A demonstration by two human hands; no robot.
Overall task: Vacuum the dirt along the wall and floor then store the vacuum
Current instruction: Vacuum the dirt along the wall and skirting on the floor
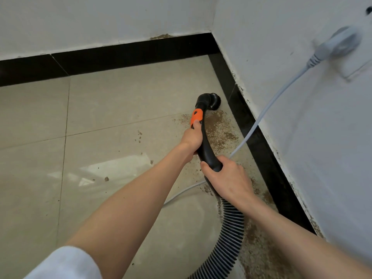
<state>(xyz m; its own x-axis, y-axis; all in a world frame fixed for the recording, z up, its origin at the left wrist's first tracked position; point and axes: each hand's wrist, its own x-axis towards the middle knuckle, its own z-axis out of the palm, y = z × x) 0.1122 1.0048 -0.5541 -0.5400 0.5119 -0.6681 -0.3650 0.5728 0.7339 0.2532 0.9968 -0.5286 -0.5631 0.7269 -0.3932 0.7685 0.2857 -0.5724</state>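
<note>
Head view, looking down at a floor corner: both hands grip the vacuum wand point(204, 141), a curved black tube with an orange collar point(196, 117). Left hand point(192, 138) is the forward one, fingers curled round the tube just below the collar, thumb tip on the orange. Right hand point(227, 178) is the rear one, fingers wrapped round the tube's lower end where the ribbed hose point(231, 228) joins and trails back toward the person. Wand's long axis runs from the right hand up and away to the round brush head point(214, 101), roughly parallel to the black skirting point(251, 125) along the right wall point(302, 97). Brush head sits at the far end of the dirt point(218, 127), near the skirting but apart from it; cannot tell if the bristles touch the floor point(120, 117). Key relation: the brown dirt band lies to the right of the wand and back toward the person, running along the skirting past the right hand and down beside the hose, so most of it is behind the head, not ahead of it. Judgement: next move is probably a pull-back or a rightward sweep toward the skirting, left hand steering since it is nearer the head. White power cord point(261, 115) drops from the wall plug point(340, 43) across the skirting and the dirt, passing behind the right hand; likely snag risk. More specks on the wall's lower edge and a few loose crumbs out to the left on the tiles. Storing not yet begun.
</note>
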